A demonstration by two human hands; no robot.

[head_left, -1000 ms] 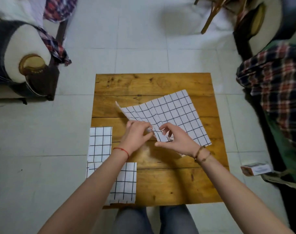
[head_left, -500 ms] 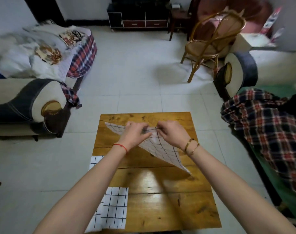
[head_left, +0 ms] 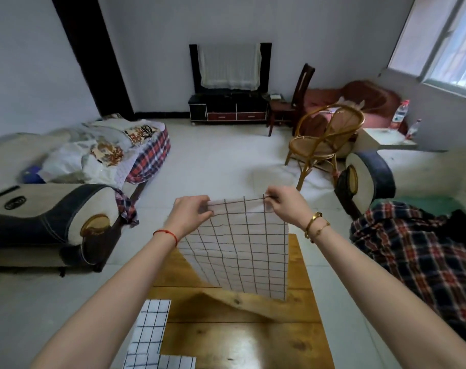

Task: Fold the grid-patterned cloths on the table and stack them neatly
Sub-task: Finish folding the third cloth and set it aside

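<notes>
A white cloth with a dark grid (head_left: 240, 251) hangs in the air above the wooden table (head_left: 248, 339). My left hand (head_left: 190, 213) pinches its upper left corner and my right hand (head_left: 285, 206) pinches its upper right corner, so the top edge is stretched between them. The cloth's lower edge hangs just over the far part of the table. Two more grid-patterned cloths lie at the table's near left edge: one (head_left: 152, 326) partly over the side, another (head_left: 173, 363) at the bottom of the view.
A sofa (head_left: 48, 219) stands to the left of the table, and a plaid blanket (head_left: 418, 251) covers seating on the right. A rattan chair (head_left: 325, 142) and a TV stand (head_left: 226, 110) are farther back across tiled floor.
Both hands have lifted the cloth off the table and raised it upright in the air. My view has tilted up from the tabletop to the room.
</notes>
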